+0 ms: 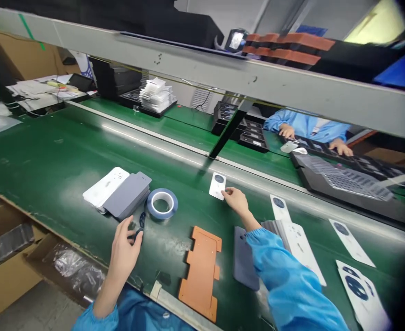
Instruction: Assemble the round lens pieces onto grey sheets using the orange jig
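My right hand (pixel 236 202) pinches the lower right edge of a small white card (pixel 216 192) with a dark round patch, at the far part of the green bench. Near the front edge, the fingers of my left hand (pixel 124 248) curl around a small dark rounded piece (pixel 139 232), partly hidden by the fingertips. Just above them is another small dark piece (pixel 142 219). Beside it lies a roll of blue tape (pixel 173 205), flat on the bench. Behind my left hand are a stack of grey sheets (pixel 126 195) and a stack of white sheets (pixel 105 186).
An orange notched plate (pixel 200 271) lies between my arms. A grey sheet (pixel 242 259), white sheets (pixel 302 248) and patterned cards (pixel 350 241) lie around my right forearm. A metal beam (pixel 188 59) crosses above. Across the bench, a person's hands (pixel 340 147) rest at black trays.
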A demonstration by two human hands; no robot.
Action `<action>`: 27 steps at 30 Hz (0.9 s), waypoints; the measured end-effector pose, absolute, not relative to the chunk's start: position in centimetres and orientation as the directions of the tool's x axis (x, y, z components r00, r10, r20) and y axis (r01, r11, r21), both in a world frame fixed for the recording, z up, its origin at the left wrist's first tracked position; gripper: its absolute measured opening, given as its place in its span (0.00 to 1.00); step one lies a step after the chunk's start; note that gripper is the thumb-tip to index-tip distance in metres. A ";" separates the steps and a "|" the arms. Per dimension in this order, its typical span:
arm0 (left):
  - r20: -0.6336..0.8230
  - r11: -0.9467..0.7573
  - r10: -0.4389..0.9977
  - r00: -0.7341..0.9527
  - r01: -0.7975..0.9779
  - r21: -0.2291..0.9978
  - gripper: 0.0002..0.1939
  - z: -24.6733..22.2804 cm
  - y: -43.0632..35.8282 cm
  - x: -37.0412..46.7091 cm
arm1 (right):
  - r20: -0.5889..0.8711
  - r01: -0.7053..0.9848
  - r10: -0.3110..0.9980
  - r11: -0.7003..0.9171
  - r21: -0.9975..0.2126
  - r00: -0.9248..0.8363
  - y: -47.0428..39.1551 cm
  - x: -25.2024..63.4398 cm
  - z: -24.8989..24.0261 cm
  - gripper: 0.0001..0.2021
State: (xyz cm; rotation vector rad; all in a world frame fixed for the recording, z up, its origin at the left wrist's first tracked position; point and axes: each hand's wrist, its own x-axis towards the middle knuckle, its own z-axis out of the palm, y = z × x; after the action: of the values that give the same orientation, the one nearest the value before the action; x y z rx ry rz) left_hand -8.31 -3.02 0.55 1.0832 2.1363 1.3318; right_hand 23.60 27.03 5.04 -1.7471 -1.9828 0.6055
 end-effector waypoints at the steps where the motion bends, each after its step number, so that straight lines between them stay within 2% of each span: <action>1: 0.019 0.250 0.791 -0.611 0.352 0.902 0.28 0.5 -2.7 -8.5 | 0.028 0.790 0.988 0.139 -0.597 -0.153 26.0 23.1 4.9 0.12; 4: -0.132 0.262 0.846 -0.517 0.188 0.946 0.22 0.7 -1.9 -8.8 | -0.019 0.700 0.956 0.201 -0.685 -0.293 20.9 20.6 4.6 0.13; 7: -0.176 0.225 0.885 -0.431 0.065 0.972 0.22 1.4 -1.4 -8.4 | -0.098 0.524 0.851 0.223 -0.822 -0.516 14.3 17.2 4.7 0.12; 9: -0.209 0.216 0.893 -0.399 -0.027 0.976 0.23 1.7 -1.3 -8.0 | -0.099 0.423 0.791 0.213 -0.881 -0.603 10.5 14.8 4.9 0.12; 12: -0.285 0.236 0.889 -0.358 -0.176 0.956 0.24 2.1 -1.3 -7.4 | -0.018 0.341 0.790 0.244 -0.908 -0.613 7.1 11.7 5.0 0.12; 15: -0.302 0.226 0.884 -0.357 -0.240 0.944 0.22 2.5 -1.2 -6.8 | 0.054 0.313 0.817 0.279 -0.908 -0.574 6.1 9.9 4.8 0.10; 19: -0.305 0.224 0.871 -0.385 -0.240 0.944 0.18 2.8 -1.0 -6.8 | 0.109 0.289 0.829 0.310 -0.906 -0.548 5.3 9.6 4.9 0.10; 21: -0.315 0.233 0.864 -0.392 -0.244 0.942 0.17 2.8 -0.9 -7.2 | 0.080 0.273 0.817 0.281 -0.920 -0.571 4.6 10.4 5.2 0.11; 23: -0.306 0.239 0.851 -0.428 -0.204 0.949 0.17 2.7 -1.0 -7.9 | 0.002 0.239 0.809 0.176 -0.955 -0.588 4.1 11.8 5.4 0.14; 25: -0.218 0.227 0.822 -0.526 -0.048 0.973 0.16 2.9 -1.4 -8.4 | -0.088 0.180 0.813 0.021 -0.983 -0.576 3.8 13.9 5.4 0.16; 27: -0.008 0.188 0.772 -0.636 0.216 0.958 0.15 3.5 -2.1 -8.5 | -0.148 0.128 0.836 -0.094 -0.987 -0.528 4.0 16.4 5.1 0.18</action>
State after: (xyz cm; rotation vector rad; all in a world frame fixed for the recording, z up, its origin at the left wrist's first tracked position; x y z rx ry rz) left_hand -8.46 -2.05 3.52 0.9225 1.9696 1.4611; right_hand 16.40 3.97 5.12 -1.0565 -1.6346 1.6749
